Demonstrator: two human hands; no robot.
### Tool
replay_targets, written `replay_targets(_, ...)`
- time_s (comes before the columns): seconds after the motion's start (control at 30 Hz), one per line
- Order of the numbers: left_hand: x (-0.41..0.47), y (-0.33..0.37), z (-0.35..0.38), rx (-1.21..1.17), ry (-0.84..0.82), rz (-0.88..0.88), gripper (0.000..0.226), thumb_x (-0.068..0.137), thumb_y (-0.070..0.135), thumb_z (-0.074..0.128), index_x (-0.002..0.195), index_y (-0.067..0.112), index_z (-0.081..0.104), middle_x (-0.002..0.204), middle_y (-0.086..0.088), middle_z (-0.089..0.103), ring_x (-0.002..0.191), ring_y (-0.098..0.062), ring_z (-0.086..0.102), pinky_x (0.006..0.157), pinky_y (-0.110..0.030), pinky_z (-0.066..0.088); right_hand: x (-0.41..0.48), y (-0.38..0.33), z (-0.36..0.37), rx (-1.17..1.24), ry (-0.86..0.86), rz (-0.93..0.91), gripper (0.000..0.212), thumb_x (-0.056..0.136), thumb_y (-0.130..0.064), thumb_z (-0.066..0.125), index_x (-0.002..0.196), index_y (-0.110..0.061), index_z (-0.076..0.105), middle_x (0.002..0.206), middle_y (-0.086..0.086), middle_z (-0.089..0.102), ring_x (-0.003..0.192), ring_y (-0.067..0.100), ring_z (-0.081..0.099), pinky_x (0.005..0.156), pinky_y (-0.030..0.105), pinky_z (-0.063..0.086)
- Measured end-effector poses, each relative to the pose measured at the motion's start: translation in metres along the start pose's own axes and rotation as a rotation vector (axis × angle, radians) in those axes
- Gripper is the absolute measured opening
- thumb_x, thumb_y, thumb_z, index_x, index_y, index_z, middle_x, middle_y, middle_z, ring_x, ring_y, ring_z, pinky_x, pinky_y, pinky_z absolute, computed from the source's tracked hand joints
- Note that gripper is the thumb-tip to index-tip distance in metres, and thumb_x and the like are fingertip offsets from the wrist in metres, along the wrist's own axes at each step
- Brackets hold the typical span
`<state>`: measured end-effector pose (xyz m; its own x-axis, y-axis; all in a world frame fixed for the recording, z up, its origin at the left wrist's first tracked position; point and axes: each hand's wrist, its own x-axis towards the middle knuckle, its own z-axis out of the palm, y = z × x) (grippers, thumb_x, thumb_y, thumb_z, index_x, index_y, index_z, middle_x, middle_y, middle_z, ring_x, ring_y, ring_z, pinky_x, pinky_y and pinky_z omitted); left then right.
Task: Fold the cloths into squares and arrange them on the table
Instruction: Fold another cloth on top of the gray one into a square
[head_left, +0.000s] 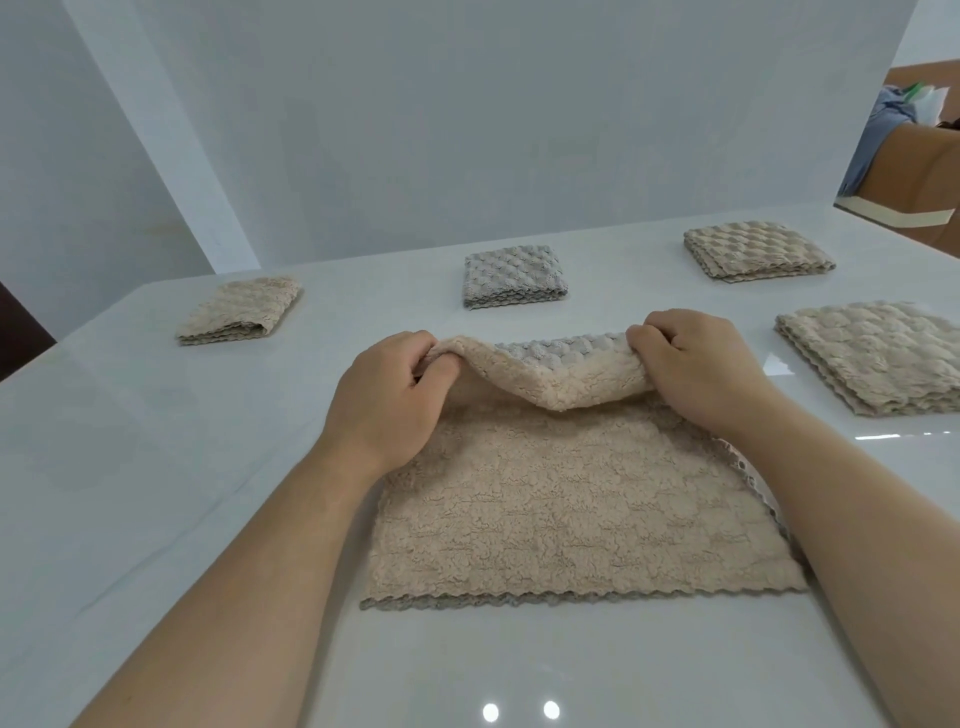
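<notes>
A beige fleecy cloth (571, 509) lies spread on the white table (156, 467) in front of me. Its far edge is lifted and curled toward me, showing a grey bubbly underside. My left hand (395, 389) pinches the far left corner. My right hand (696, 364) pinches the far right corner. Three folded squares sit in a row at the back: a beige one (241, 310) at left, a grey one (513, 276) in the middle, a tan one (756, 250) at right. A larger folded tan cloth (878, 353) lies at the right edge.
A white wall panel (467, 130) rises directly behind the table. A cardboard box (914, 171) with cloth items stands beyond the table's far right corner. The table's left edge runs diagonally at the left.
</notes>
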<state>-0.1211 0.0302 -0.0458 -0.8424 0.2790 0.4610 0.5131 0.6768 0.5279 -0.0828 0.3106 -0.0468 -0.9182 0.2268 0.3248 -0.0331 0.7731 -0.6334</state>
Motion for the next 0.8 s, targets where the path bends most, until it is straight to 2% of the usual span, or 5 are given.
replay_targets(0.2,0.001,-0.001,0.001,0.046,-0.047,0.127,0.061,0.097,0.057,0.041,0.061,0.009,0.044,0.060,0.000,0.049,0.074,-0.019,0.049,0.077,-0.033,0.039,0.001,0.002,0.002,-0.015,-0.002,0.005,0.037,0.103,-0.036,0.042,0.082,-0.011,0.059,0.080,0.002,0.063,0.080,0.020,0.056,0.070,0.039,0.044)
replay_targets(0.33,-0.001,0.000,0.002,-0.008,-0.118,0.055,0.069,0.093,0.063,0.044,0.055,0.005,0.045,0.056,-0.009,0.050,0.063,-0.020,0.050,0.064,-0.035,0.041,0.001,0.001,0.000,-0.008,0.029,0.007,0.047,0.107,-0.043,0.034,0.077,-0.008,0.049,0.075,0.005,0.056,0.073,0.021,0.052,0.061,0.036,0.033)
replay_targets(0.53,-0.005,0.009,0.001,0.075,-0.195,0.047,0.016,0.080,0.029,0.070,0.066,0.030,0.078,0.082,0.033,0.069,0.097,0.002,0.059,0.085,-0.021,0.047,0.000,-0.001,-0.007,-0.002,0.008,0.034,0.056,0.102,-0.048,0.043,0.066,-0.004,0.042,0.059,0.004,0.046,0.055,0.022,0.044,0.054,0.033,0.033)
replay_targets(0.67,-0.005,0.010,0.000,0.253,-0.308,0.023,0.031,0.084,0.039,0.068,0.110,0.028,0.079,0.111,0.005,0.073,0.106,-0.013,0.064,0.091,-0.029,0.051,-0.005,-0.003,-0.009,-0.053,-0.038,0.010,0.047,0.095,-0.036,0.054,0.068,0.002,0.046,0.058,0.004,0.044,0.053,0.021,0.040,0.053,0.031,0.033)
replay_targets(0.8,-0.005,0.008,0.002,0.298,-0.322,-0.008,0.048,0.073,0.057,0.055,0.089,0.017,0.076,0.085,-0.003,0.073,0.082,-0.019,0.066,0.075,-0.040,0.054,-0.008,-0.003,-0.012,-0.101,-0.090,-0.009,0.034,0.091,-0.028,0.054,0.064,-0.007,0.053,0.062,0.000,0.054,0.058,0.020,0.049,0.055,0.033,0.040)
